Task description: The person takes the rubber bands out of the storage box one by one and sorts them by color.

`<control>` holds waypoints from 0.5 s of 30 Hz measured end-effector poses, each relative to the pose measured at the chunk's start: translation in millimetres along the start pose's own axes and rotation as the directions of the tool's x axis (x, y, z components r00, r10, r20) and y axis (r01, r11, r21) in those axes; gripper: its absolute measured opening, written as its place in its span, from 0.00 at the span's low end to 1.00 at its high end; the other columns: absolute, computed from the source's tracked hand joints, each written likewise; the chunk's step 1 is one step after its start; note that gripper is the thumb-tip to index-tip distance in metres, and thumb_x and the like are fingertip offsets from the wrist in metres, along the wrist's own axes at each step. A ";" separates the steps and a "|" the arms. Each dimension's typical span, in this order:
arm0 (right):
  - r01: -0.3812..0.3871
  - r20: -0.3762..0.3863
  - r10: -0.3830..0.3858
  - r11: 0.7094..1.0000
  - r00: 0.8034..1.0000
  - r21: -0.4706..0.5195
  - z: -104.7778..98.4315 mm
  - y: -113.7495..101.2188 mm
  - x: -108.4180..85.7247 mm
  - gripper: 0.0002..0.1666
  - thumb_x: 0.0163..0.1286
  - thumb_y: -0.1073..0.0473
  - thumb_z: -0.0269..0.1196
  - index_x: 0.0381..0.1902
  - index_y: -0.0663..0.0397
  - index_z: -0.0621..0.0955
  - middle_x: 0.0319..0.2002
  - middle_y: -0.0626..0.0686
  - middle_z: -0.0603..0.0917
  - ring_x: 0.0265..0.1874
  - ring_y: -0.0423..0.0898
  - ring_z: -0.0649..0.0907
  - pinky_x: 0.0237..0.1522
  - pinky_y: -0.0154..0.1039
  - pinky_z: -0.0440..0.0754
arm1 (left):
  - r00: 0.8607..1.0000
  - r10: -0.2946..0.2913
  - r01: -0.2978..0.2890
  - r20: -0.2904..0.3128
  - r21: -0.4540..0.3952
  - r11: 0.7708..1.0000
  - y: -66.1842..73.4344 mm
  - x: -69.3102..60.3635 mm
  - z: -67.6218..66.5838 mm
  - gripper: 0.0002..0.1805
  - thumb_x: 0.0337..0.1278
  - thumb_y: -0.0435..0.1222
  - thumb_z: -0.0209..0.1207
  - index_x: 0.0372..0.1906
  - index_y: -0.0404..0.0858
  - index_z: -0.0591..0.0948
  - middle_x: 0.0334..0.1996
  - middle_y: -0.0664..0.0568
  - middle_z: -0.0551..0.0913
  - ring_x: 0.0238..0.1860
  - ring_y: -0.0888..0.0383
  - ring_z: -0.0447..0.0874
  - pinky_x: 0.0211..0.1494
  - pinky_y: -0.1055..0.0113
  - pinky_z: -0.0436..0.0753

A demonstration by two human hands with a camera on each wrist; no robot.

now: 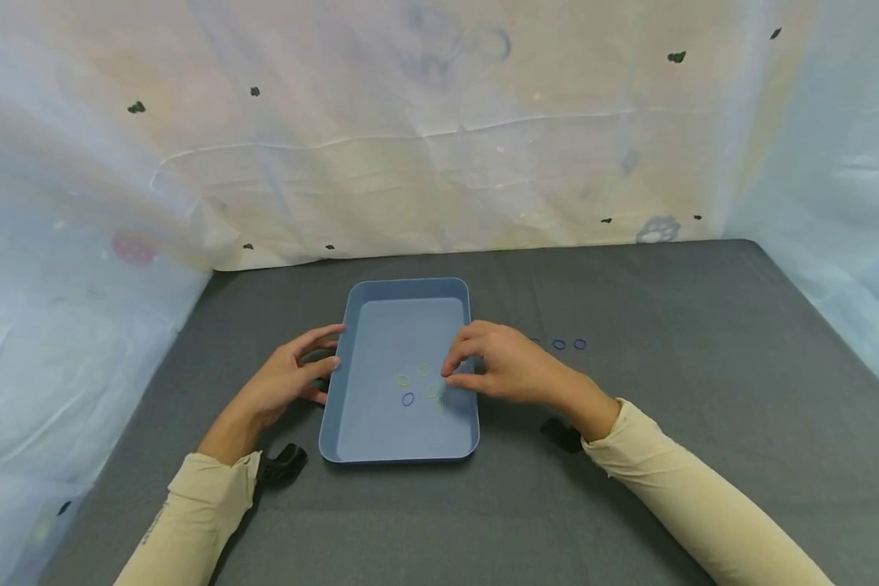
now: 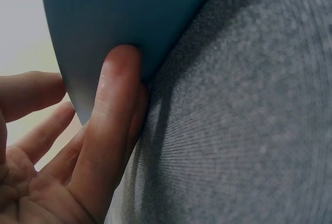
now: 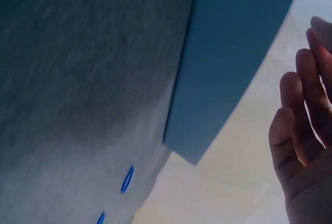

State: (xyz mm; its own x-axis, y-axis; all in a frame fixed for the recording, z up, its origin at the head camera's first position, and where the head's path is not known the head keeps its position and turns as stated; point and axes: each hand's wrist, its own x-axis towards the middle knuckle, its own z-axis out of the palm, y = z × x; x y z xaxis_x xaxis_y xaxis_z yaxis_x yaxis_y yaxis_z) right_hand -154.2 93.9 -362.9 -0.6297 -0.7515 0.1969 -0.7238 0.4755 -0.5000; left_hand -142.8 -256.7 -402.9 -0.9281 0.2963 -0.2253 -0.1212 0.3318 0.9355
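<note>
A shallow blue tray [image 1: 369, 443] lies on the grey cloth. Inside it are several thin pale yellow-green rings [image 1: 403, 380] and one dark blue ring [image 1: 408, 399]. My left hand [image 1: 282, 378] touches the tray's left side with fingers spread; in the left wrist view one fingertip [image 2: 123, 60] rests against the outer wall. Over the tray's right part hovers my right hand [image 1: 509, 362], thumb and forefinger tips close together. Whether something thin sits between those tips cannot be made out. The right wrist view shows its other fingers [image 3: 290, 86] loosely bent beside the tray wall.
Right of the tray, a row of small blue rings [image 1: 559, 344] lies on the cloth, one partly behind my right hand. Grey cloth [image 1: 630, 309] covers the table. A pale patterned sheet [image 1: 439, 187] hangs along the back, with others at both sides.
</note>
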 end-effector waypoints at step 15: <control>0.093 0.166 -0.085 0.995 0.982 -0.040 20.3 0.6 35.1 0.04 0.65 0.51 0.70 0.37 0.39 0.89 0.39 0.39 0.84 0.46 0.38 0.79 0.61 0.40 0.77 | 1.000 0.007 -0.007 0.003 0.006 1.000 -0.4 0.4 -0.3 0.35 0.72 0.41 0.57 0.78 0.45 0.58 0.73 0.35 0.60 0.59 0.37 0.77 0.38 0.56 0.89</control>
State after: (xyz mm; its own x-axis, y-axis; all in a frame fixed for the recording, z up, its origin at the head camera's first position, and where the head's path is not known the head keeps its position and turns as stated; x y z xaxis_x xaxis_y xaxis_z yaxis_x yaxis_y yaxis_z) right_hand -171.0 58.6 -373.3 -0.5101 -0.8548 0.0957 -0.7898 0.4215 -0.4456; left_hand -143.3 -257.0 -403.3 -0.9279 0.3010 -0.2200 -0.1131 0.3351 0.9354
